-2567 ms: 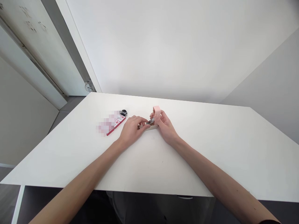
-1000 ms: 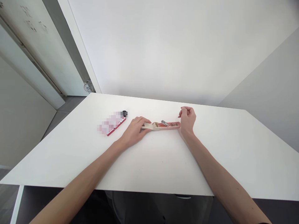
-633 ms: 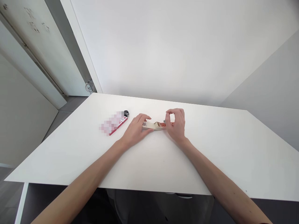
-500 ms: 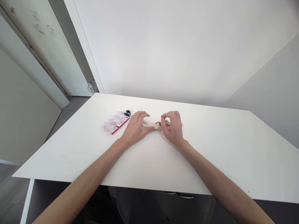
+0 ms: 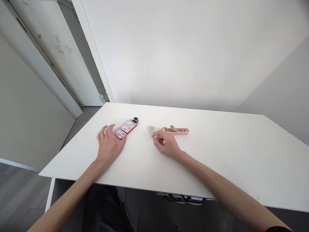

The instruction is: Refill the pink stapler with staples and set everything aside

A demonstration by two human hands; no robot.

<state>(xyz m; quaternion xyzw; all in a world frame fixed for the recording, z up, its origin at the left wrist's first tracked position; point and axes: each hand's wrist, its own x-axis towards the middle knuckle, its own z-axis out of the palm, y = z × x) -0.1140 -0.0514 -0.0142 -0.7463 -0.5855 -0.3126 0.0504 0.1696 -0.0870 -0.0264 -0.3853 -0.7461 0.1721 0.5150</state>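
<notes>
My left hand (image 5: 108, 143), fingers spread and curved, is around the near end of a row of small red-and-white boxes (image 5: 125, 127); whether it touches them is hard to tell. A small black object (image 5: 135, 120) lies at the far end of that row. My right hand (image 5: 166, 141) is pinched in front of a long, narrow case lying open. Whatever sits between those fingertips, if anything, is hidden. The case has a cream part (image 5: 152, 128) with a printed square pattern and a pink tray (image 5: 185, 131) containing small metal pieces. One metal piece (image 5: 173, 128) sticks up from the tray.
Everything lies on a white table (image 5: 217, 154) against a white wall (image 5: 169, 58). Its front edge runs below my forearms, with a dark space underneath. A door and grey floor (image 5: 16, 193) are at the left.
My left hand has left the case and moved left to the boxes. My right hand has shifted left and nearer, uncovering the pink tray. The view has shifted slightly.
</notes>
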